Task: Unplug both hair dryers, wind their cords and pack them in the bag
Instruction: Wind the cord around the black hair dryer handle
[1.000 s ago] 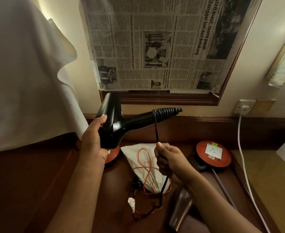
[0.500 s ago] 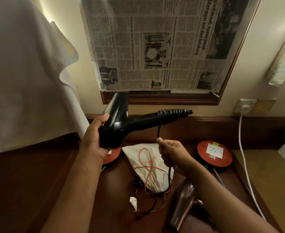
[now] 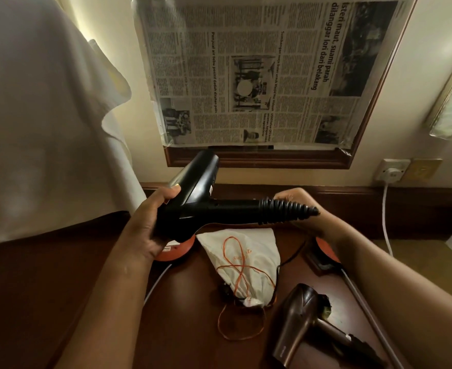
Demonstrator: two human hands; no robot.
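My left hand (image 3: 147, 230) grips the body of the black hair dryer (image 3: 193, 209) and holds it above the desk, its handle pointing right. My right hand (image 3: 307, 209) is raised behind the ribbed end of that handle, fingers curled on the black cord (image 3: 291, 258), which trails down to the desk. Most of the cord is hidden by the handle and hand. Below them the white drawstring bag (image 3: 249, 259) with orange strings lies flat on the desk. The brown hair dryer (image 3: 299, 323) lies at the lower right.
Two orange extension reels (image 3: 177, 251) (image 3: 326, 253) sit on the dark wooden desk (image 3: 60, 288) behind the bag. A white plug (image 3: 391, 173) sits in the wall socket, its cable (image 3: 386, 222) hanging down. White cloth (image 3: 33, 129) drapes at left; newspaper (image 3: 259, 75) covers the mirror.
My right hand has risen with the cord from below the handle to behind its ribbed end. The black dryer dropped slightly and levelled out. The brown dryer shows more fully.
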